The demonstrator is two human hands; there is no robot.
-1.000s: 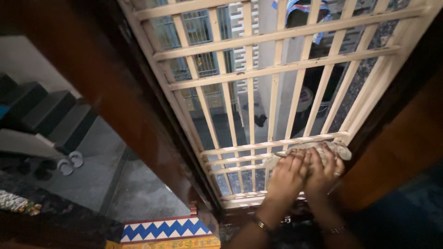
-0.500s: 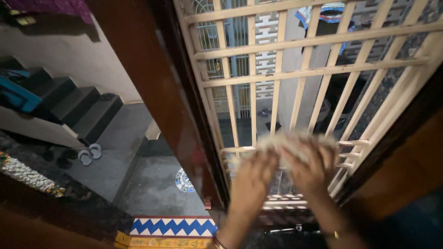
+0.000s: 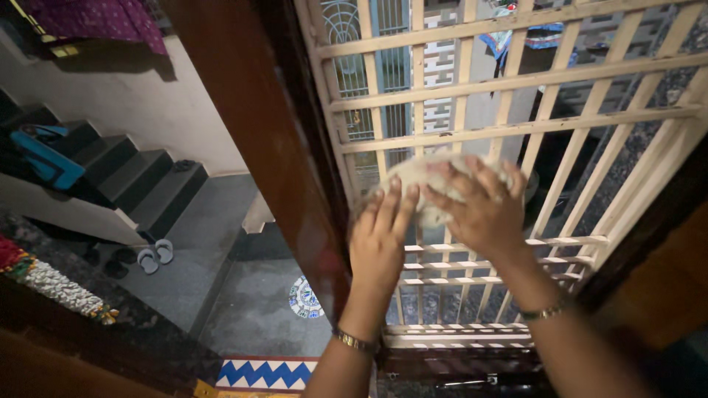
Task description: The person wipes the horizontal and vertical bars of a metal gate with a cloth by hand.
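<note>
My right hand (image 3: 479, 210) and left hand (image 3: 382, 236) cover most of the pale cloth (image 3: 420, 177), so I can't make out its full shape. The cream window grille (image 3: 516, 129) runs off the top and right edges. At upper left, a purple cloth (image 3: 96, 16) is cut off. Beyond the bars, the building front blurs.

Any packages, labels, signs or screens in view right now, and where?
None: no package, label, sign or screen shows.
Nearest likeness: a round blue-and-white floor emblem, left of the gate's foot.
Both hands, left hand and right hand, press a pale cloth against the cream grille gate.
</note>
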